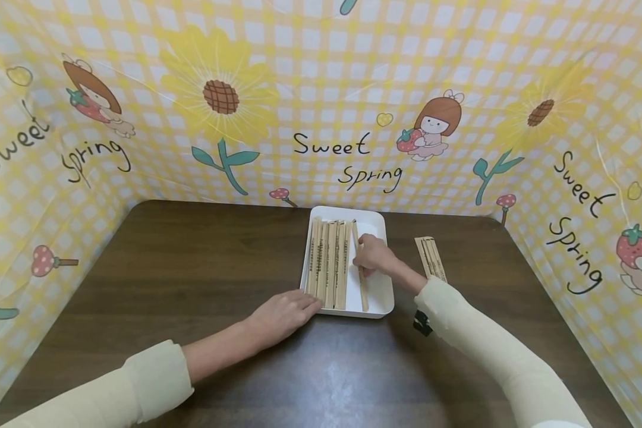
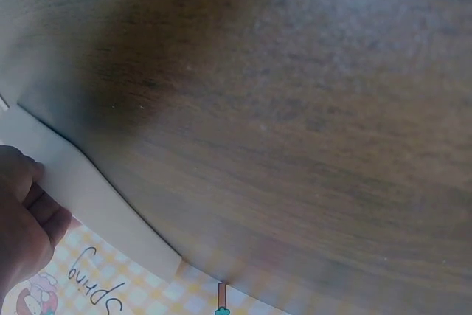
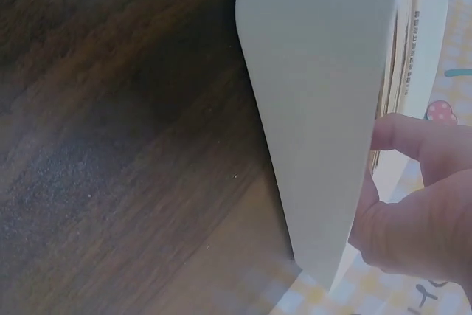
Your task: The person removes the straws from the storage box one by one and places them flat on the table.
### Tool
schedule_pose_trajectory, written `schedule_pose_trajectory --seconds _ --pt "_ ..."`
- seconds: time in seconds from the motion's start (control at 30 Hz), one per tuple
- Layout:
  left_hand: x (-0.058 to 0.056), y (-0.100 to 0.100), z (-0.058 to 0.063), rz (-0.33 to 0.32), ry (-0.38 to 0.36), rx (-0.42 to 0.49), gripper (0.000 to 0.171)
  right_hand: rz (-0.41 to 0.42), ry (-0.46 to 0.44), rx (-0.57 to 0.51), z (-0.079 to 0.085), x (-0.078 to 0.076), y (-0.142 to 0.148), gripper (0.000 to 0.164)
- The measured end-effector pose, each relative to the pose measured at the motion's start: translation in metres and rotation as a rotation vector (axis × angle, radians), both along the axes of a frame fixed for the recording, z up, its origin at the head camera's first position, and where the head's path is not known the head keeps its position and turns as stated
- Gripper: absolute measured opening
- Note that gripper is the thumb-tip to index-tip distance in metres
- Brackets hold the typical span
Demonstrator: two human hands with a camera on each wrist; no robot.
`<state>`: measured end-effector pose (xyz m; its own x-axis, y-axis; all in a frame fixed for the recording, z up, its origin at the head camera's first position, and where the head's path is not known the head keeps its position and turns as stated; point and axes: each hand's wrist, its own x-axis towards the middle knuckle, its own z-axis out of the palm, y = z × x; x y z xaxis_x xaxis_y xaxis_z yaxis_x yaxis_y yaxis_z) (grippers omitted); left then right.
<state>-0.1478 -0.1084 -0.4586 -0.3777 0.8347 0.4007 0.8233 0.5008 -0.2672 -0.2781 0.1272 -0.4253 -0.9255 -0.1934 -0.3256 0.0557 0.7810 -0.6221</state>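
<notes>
A white rectangular tray (image 1: pixel 375 297) holds a row of paper-wrapped chopsticks (image 1: pixel 329 264), lying side by side along its left half. Inside the right half, my right hand (image 1: pixel 375 255) pinches a single wrapped pair of chopsticks (image 1: pixel 363 292), slightly tilted from the row. From the right wrist, the thumb and finger of that hand (image 3: pixel 420 204) show behind the tall tray wall (image 3: pixel 317 108), which hides most of the pair. My left hand (image 1: pixel 286 315) grips the tray's near left corner. The left wrist view has its curled fingers (image 2: pixel 46 215) at the tray wall (image 2: pixel 103 189).
More wrapped chopsticks (image 1: pixel 430 255) lie on the dark wooden table (image 1: pixel 219 255) right of the tray, partly behind my right forearm. A yellow checked cloth (image 1: pixel 321 89) with printed flowers hangs behind the table and along both sides.
</notes>
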Motion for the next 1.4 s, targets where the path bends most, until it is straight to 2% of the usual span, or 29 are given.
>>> schedule_pose_trajectory --seconds 0.37,0.57,0.7,0.87,1.13,1.4 --pt "0.0 0.0 -0.001 -0.004 -0.021 0.017 0.027 -0.033 0.019 -0.09 0.023 0.0 0.021 0.061" --pt "0.0 0.0 -0.001 -0.004 -0.034 0.015 0.026 -0.021 0.041 -0.093 0.038 -0.002 0.042 0.063" --pt "0.0 0.0 -0.001 -0.008 -0.034 0.018 0.027 -0.012 0.042 -0.058 0.044 -0.002 0.059 0.063" --pt "0.0 0.0 0.0 -0.012 -0.041 0.025 0.027 -0.021 0.052 -0.008 0.045 -0.001 0.082 0.062" --pt "0.0 0.0 0.002 -0.008 -0.044 0.018 0.026 -0.033 0.023 0.061 0.039 0.006 0.115 0.062" --pt "-0.001 0.0 0.001 -0.01 -0.04 0.012 0.027 -0.051 -0.021 0.067 0.035 0.012 0.143 0.065"
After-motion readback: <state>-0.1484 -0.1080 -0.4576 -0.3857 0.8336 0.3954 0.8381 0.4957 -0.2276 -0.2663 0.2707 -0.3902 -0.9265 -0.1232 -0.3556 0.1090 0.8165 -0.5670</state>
